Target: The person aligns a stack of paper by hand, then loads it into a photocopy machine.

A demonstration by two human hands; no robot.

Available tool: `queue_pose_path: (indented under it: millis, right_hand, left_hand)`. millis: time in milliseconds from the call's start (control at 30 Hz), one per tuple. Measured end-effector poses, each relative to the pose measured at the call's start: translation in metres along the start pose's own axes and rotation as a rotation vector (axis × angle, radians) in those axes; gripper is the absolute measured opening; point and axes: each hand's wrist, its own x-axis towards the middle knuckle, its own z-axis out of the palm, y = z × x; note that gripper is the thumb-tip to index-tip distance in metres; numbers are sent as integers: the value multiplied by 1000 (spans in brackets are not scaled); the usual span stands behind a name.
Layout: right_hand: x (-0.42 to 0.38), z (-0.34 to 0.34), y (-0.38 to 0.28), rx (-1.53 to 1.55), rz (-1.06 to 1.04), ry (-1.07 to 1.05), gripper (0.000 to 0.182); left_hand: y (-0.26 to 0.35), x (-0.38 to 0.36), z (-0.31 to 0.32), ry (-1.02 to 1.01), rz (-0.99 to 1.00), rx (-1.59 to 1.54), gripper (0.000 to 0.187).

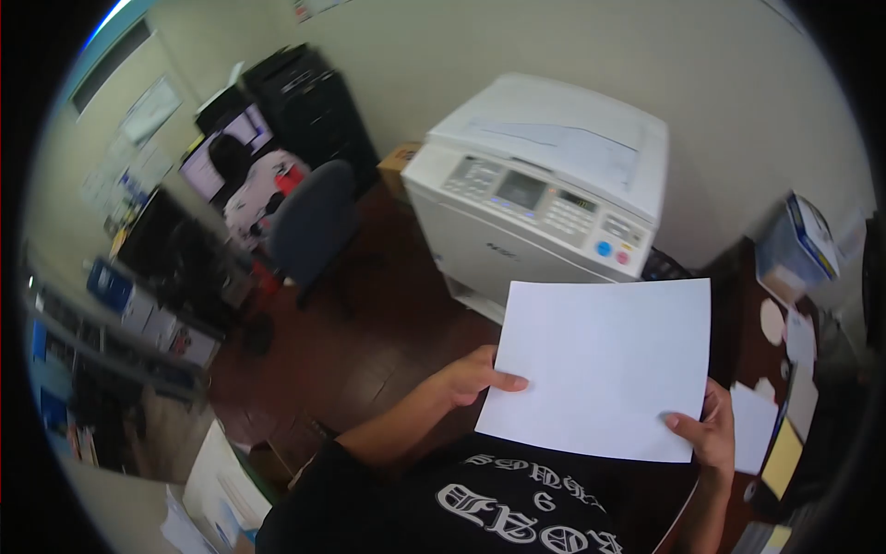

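Note:
A blank white sheet of paper point(600, 360) is held out flat in front of my chest. My left hand point(475, 374) grips its left edge, thumb on top and fingers behind. On the lower right edge, my right hand point(709, 429) pinches the sheet the same way, its fingers mostly hidden underneath. Just beyond the paper stands a white copier point(517, 249) with a button panel, a small screen and a closed lid point(554, 129). A sheet with faint lines point(563, 138) lies on that lid. The paper's far edge overlaps the copier's front in this view.
Far left, a person point(263, 198) sits on a dark office chair point(318, 222) facing monitors. A black cabinet point(314, 111) and a cardboard box point(399, 171) stand by the wall. At right, a dark desk holds a plastic bin point(794, 249) and loose papers point(755, 425).

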Motion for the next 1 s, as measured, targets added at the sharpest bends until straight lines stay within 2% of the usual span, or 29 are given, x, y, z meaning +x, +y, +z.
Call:
queue_pose_path:
  millis: [33, 133, 233, 267, 367, 433, 467, 500, 600, 733, 767, 867, 1000]
  right_hand:
    - [27, 24, -2, 3, 22, -92, 46]
    - [112, 98, 3, -30, 19, -360, 44]
    - [180, 176, -1, -123, 85, -585, 44]
    - [216, 221, 2, -132, 129, -687, 44]
    - [274, 291, 25, -151, 133, -860, 45]
    - [306, 332, 33, -150, 204, -942, 48]
    - [325, 355, 45, -116, 179, -985, 48]
    - [347, 376, 60, -188, 39, -1012, 50]
    - [408, 444, 94, -110, -5, -992, 45]
    - [489, 527, 107, -20, 99, -916, 42]
    - [501, 538, 110, -20, 124, -900, 42]
    - [548, 571, 110, 111, 215, -844, 40]
    - [590, 584, 63, 247, 296, -665, 35]
  left_hand:
    - [6, -23, -26, 49, 11, -20, 57]
    - [6, -85, -86, 268, 208, -72, 55]
    - [9, -144, -111, 500, 318, -153, 52]
    - [16, -163, -131, 598, 357, -202, 51]
    - [16, -195, -170, 869, 272, -130, 58]
    - [43, -212, -183, 995, 308, -127, 54]
    - [59, -215, -192, 1042, 329, -127, 52]
    - [72, -218, -208, 1081, 348, -111, 48]
    - [124, -220, -256, 1204, 409, -80, 46]
    - [212, -215, -325, 1288, 398, 77, 40]
    - [236, -216, -339, 1258, 322, 100, 38]
    - [304, -198, -375, 1210, 370, 89, 36]
    - [402, -173, -431, 1154, 263, 215, 32]
